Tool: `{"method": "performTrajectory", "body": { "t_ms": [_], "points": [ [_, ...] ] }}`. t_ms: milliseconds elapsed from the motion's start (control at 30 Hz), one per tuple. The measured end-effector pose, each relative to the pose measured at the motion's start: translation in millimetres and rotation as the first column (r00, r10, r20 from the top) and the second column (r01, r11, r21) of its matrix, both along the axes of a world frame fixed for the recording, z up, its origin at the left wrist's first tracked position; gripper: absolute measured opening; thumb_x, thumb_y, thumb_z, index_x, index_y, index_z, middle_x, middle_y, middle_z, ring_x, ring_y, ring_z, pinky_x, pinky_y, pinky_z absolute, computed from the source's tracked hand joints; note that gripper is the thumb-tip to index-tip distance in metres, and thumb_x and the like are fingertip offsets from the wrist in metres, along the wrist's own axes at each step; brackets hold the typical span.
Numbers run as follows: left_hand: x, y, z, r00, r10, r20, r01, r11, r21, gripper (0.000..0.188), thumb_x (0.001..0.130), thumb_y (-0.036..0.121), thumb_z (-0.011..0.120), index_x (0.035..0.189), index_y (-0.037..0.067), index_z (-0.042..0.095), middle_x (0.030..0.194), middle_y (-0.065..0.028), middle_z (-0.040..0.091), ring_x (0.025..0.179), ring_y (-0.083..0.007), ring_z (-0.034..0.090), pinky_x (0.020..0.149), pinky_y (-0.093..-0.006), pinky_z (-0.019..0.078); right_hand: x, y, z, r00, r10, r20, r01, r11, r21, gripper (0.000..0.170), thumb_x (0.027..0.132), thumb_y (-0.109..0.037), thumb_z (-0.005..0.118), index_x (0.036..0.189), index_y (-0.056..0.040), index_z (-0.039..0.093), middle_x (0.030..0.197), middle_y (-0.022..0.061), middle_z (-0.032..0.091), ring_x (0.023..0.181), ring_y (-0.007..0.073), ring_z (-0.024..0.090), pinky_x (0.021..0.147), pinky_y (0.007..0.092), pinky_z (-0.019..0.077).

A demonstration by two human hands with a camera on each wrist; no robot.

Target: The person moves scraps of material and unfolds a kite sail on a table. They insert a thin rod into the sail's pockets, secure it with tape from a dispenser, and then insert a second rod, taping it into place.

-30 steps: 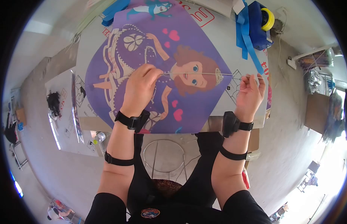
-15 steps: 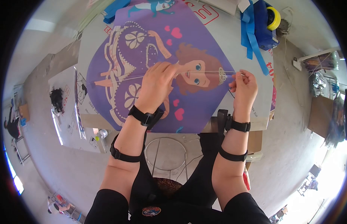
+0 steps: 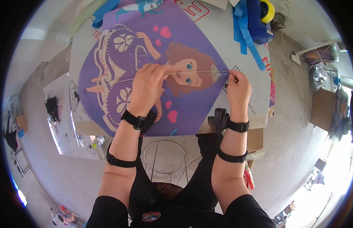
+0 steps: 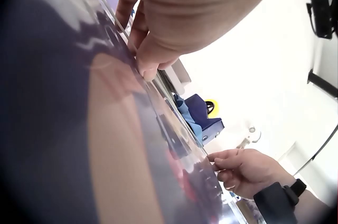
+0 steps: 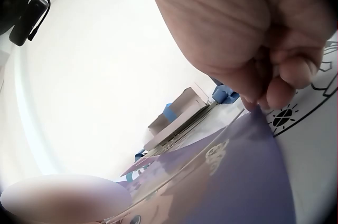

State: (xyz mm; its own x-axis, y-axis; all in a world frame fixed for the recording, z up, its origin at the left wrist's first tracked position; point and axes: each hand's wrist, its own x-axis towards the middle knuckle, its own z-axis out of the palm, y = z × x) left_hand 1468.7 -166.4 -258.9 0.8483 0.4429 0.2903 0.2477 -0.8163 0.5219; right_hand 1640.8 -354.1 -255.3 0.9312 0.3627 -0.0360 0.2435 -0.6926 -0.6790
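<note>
A purple diamond-shaped printed sheet, like a kite sail, lies flat with a cartoon princess on it. Along its middle runs a thin pale rod, from the left corner to the right one. My left hand pinches the rod near the figure's neck, low over the sheet; its fingertips press down there in the left wrist view. At the right corner, by the tiara, my right hand pinches the rod's end with thumb and forefinger; the other fingers curl in.
A blue tape dispenser with a yellow roll stands at the back right, blue strips beside it. White printed board lies under the sheet. A black bundle rests on a lower board at left. A stool stands below.
My right hand has come left and inward, from beyond the sheet's right corner to right at it. The left hand shifted right, then back a little. The rod now lies closer along the sheet.
</note>
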Motion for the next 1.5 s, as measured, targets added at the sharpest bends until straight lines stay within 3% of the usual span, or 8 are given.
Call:
{"method": "performTrajectory", "body": {
  "t_ms": [133,300,667,933,1500],
  "points": [
    [-3,-1,6,0.999,0.038,0.031,-0.037,0.999,-0.004,0.024,0.07,0.0,0.064,0.094,0.006,0.061,0.091,-0.0069,0.06,0.084,-0.0275,0.057,0.072,-0.0361,0.047,-1,3,6,1.0,-0.002,-0.009,0.002,1.0,-0.019,0.017,0.082,-0.005,0.055,0.096,-0.0038,0.064,0.086,0.0126,0.061,0.073,0.0254,0.059,0.067,0.0332,0.0463],
    [-20,13,13,0.989,0.091,-0.113,-0.092,0.996,-0.003,0.016,0.071,0.001,0.065,0.087,0.004,0.061,0.087,-0.0078,0.057,0.083,-0.0285,0.056,0.07,-0.037,0.0453,-4,5,9,0.997,0.031,0.068,-0.03,0.999,-0.021,0.015,0.081,-0.005,0.056,0.093,-0.0061,0.066,0.082,0.011,0.059,0.07,0.0248,0.058,0.065,0.0334,0.0459],
    [-22,19,10,0.991,0.103,-0.086,-0.104,0.995,0.001,0.009,0.073,-0.001,0.062,0.08,0.002,0.059,0.082,-0.009,0.056,0.079,-0.0288,0.055,0.067,-0.0364,0.0442,2,-6,4,0.993,0.052,0.106,-0.043,0.995,-0.087,0.012,0.078,-0.006,0.058,0.084,-0.0058,0.068,0.081,0.0115,0.059,0.07,0.0267,0.059,0.064,0.0332,0.046],
    [-20,17,9,0.993,0.093,-0.076,-0.091,0.996,0.022,0.007,0.073,-0.001,0.062,0.078,0.002,0.058,0.081,-0.0095,0.056,0.078,-0.0293,0.055,0.067,-0.0366,0.0443,3,-5,4,0.998,-0.003,0.06,0.005,0.999,-0.035,0.012,0.077,-0.003,0.056,0.084,-0.0016,0.065,0.08,0.0124,0.062,0.07,0.0264,0.06,0.065,0.0327,0.0466],
    [-15,10,8,0.995,0.061,-0.074,-0.059,0.998,0.022,0.008,0.072,0.0,0.062,0.079,0.002,0.059,0.081,-0.0095,0.056,0.078,-0.0298,0.055,0.068,-0.0366,0.0444,5,-7,1,0.997,-0.067,-0.024,0.067,0.998,0.0,0.014,0.078,-0.003,0.054,0.088,-0.0022,0.065,0.081,0.0123,0.063,0.07,0.0255,0.06,0.065,0.0326,0.0464]
  ]
}}
